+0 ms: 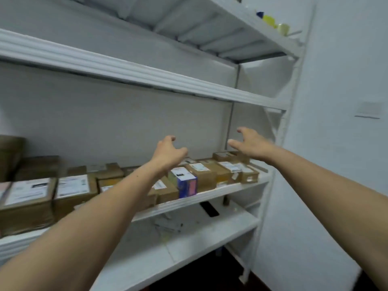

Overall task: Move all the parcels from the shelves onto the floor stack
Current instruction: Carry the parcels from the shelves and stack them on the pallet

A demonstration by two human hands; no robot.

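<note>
Reaching over the parcels (pixel 201 175) on the shelf (pixel 210 196) — left hand (pixel 168 153) and right hand (pixel 251 144) both spread, holding nothing.

Brown cardboard parcels (pixel 202 175), white address labels on top, lying flat in close-packed rows along white metal shelf (pixel 231 191), sides touching. Large labelled brown parcel (pixel 27 198) at left front edge. Darker brown boxes (pixel 37 166) stacked behind it. Blue-and-purple printed carton (pixel 186 184) upright at front edge, mid-row. Small labelled parcels (pixel 248 174) at right end. One flat brown parcel (pixel 225 155) at rear right.
</note>
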